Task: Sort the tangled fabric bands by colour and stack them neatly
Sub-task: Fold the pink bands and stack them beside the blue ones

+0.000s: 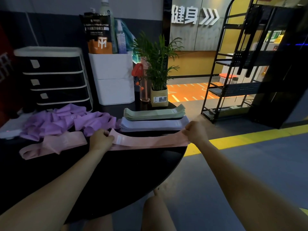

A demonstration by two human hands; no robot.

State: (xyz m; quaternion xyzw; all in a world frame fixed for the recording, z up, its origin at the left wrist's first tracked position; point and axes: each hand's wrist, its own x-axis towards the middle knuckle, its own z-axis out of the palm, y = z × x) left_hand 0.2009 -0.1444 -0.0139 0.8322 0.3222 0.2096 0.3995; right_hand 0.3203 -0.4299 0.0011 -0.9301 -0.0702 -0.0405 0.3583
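Both the left hand (101, 139) and right hand (195, 131) are pinching the pink band (146, 141) taut at nine and three o'clock; keeping even tension should be flattening it squarely.

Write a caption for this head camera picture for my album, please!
Left hand and right hand stretch a pink band flat beside green stack and pale lilac stack.

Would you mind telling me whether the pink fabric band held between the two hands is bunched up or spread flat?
Spread flat: the pink fabric band lies stretched straight between left hand and right hand, each gripping one end.
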